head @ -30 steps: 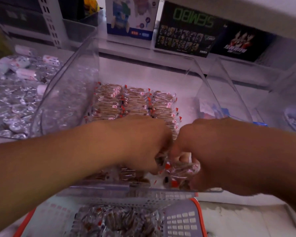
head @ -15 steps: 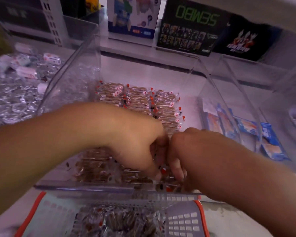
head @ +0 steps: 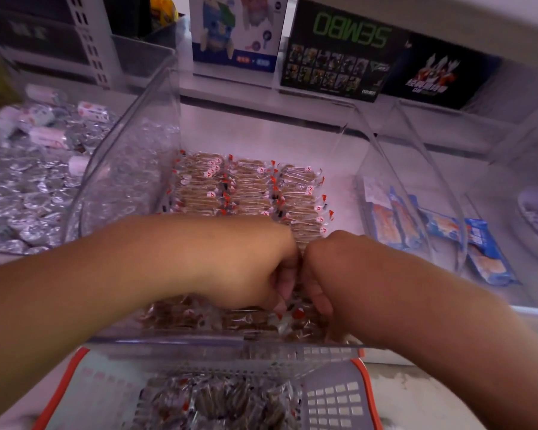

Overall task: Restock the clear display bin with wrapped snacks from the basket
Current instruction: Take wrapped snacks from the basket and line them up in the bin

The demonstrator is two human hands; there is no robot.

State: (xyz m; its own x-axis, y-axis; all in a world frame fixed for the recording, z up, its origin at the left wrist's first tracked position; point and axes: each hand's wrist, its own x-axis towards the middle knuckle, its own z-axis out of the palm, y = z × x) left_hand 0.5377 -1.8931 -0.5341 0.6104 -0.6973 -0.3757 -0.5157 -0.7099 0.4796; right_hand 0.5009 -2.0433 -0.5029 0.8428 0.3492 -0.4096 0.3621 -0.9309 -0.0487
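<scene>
The clear bin [head: 131,169] sits on the shelf, its thin see-through walls rigid but probably easy to scratch or crack; it needs no lifting. Below its front lip stands the basket [head: 339,398], a light perforated plastic tub with an orange rim, holding a loose heap of snacks. In the bin, more snacks [head: 249,187] lie in three neat rows at the back and in a looser layer at the front. Each looks small, light and stiff inside crinkly, slippery film, and likely brittle, so a gentle pinch across the middle of a few at once should serve better than a pull on the twisted ends. The left hand [head: 261,274] and right hand [head: 326,274] touch knuckle to knuckle over the front layer, fingers curled down into the wrappers, apparently pinching them.
</scene>
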